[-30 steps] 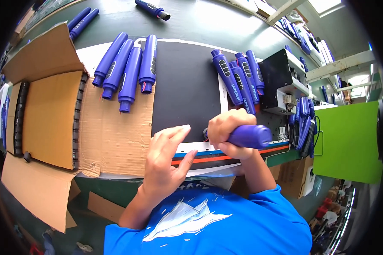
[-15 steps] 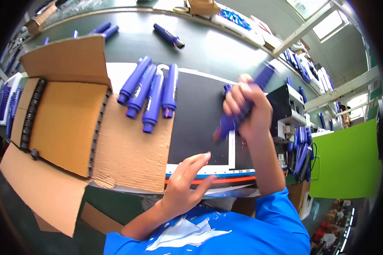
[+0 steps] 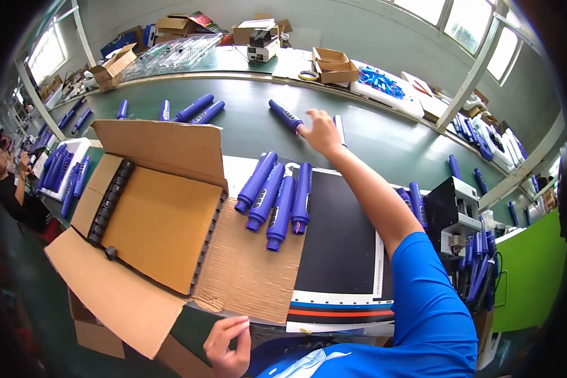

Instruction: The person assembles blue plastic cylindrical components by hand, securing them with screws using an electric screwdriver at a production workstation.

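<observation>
My right hand (image 3: 321, 133) reaches far across the green table (image 3: 246, 135), fingers spread, its fingertips at the near end of a blue tube-shaped tool (image 3: 285, 114) lying there. A narrow dark strip (image 3: 339, 129) lies just right of the hand. Several more blue tools (image 3: 277, 195) lie side by side between a flattened cardboard sheet (image 3: 252, 277) and a black mat (image 3: 340, 246). My left hand (image 3: 228, 346) rests low at the table's front edge, fingers curled, with nothing in it.
An open cardboard box (image 3: 151, 220) with black parts along its edges stands at the left. Blue tools (image 3: 195, 108) lie farther back, more beside a black and white machine (image 3: 453, 214) at the right. Boxes line the far table. A person (image 3: 9, 189) sits at the far left.
My right hand, which held a blue tool over the mat, has stretched out to the far table. My left hand has dropped from the mat's front edge toward my body.
</observation>
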